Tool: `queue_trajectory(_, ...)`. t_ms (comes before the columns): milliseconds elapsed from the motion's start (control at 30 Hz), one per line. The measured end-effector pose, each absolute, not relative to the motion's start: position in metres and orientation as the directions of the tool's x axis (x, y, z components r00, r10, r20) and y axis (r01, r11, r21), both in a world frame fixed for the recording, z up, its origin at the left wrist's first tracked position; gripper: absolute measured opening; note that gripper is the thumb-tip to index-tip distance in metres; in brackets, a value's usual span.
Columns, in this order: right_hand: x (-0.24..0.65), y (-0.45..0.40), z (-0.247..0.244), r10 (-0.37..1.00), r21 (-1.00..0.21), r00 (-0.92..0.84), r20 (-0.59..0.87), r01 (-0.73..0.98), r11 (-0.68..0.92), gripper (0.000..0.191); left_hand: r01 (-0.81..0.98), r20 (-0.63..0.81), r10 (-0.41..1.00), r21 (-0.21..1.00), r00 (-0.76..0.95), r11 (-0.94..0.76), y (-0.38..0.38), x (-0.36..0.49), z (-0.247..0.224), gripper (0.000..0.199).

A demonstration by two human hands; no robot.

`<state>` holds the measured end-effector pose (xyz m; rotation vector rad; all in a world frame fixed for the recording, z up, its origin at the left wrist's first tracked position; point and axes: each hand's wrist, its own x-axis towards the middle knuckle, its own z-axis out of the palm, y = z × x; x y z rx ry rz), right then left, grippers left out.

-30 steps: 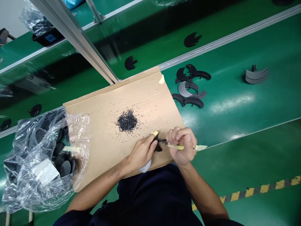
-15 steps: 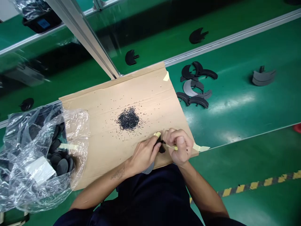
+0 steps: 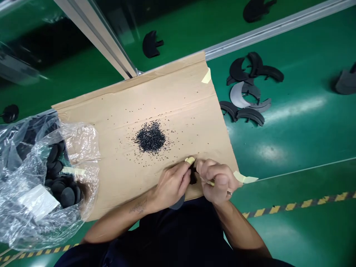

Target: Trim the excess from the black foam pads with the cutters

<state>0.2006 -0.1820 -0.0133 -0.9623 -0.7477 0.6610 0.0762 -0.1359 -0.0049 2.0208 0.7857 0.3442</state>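
L hand (image 3: 171,184) has a tight grip, thumb & fingers closed on a small black foam piece (image 3: 193,177), which is mostly hidden by the fingers, just above the cardboard sheet (image 3: 139,92). Yellow tape (image 3: 190,160) wraps the L index fingertip. R hand (image 3: 218,181) is curled shut round a yellow-taped knife (image 3: 211,183), right beside the foam piece; blade hidden, can't tell if it touches. Dark curved piece (image 3: 177,203) sits under L palm at sheet's near edge. Sheet lies on green table (image 3: 294,148), held w/ masking tape (image 3: 206,76). Pile of black crumbs (image 3: 151,137) mid-sheet, loose specks around it. Clear plastic bag (image 3: 80,142) overlaps sheet's L end, holds black foam discs (image 3: 67,197), white label (image 3: 37,202) on it. R of sheet: loose black arc pieces (image 3: 250,115) & pale grey crescent (image 3: 238,95). Aluminium rail (image 3: 278,26) runs along far edge.
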Motion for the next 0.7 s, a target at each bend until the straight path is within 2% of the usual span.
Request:
queue_trajectory(100,0.198,-0.182,-0.018,0.755,-0.878,0.592,0.281,-0.159,0.451,0.037,0.341,-0.068,0.708,0.905,0.703,-0.252,-0.134,0.075,-0.006,0.036)
queue_trajectory(200,0.198,-0.18,-0.018,0.745,-0.866,0.607,0.276,-0.18,0.467,0.038,0.349,-0.093,0.803,0.925,0.588,-0.148,-0.13,0.068,-0.004,0.036)
queue_trajectory(300,0.203,-0.175,-0.013,0.751,-0.867,0.618,0.231,-0.22,0.447,0.038,0.354,-0.072,0.842,0.924,0.535,-0.146,-0.121,0.057,0.003,0.036)
queue_trajectory(400,0.214,-0.166,-0.003,0.785,-0.874,0.604,0.134,-0.303,0.381,0.034,0.329,0.035,0.782,0.895,0.622,-0.302,-0.111,0.052,0.01,0.033)
queue_trajectory(500,0.227,-0.159,0.011,0.793,-0.858,0.604,0.075,-0.366,0.36,0.035,0.321,0.161,0.658,0.772,0.735,-0.548,-0.105,0.056,0.014,0.035)
queue_trajectory(600,0.239,-0.161,0.024,0.788,-0.843,0.613,0.062,-0.39,0.37,0.038,0.345,0.166,0.559,0.636,0.812,-0.69,-0.105,0.062,0.014,0.033)
queue_trajectory(700,0.251,-0.175,0.035,0.819,-0.899,0.573,0.036,-0.34,0.277,0.032,0.339,0.157,0.526,0.605,0.836,-0.72,-0.104,0.066,0.014,0.032)
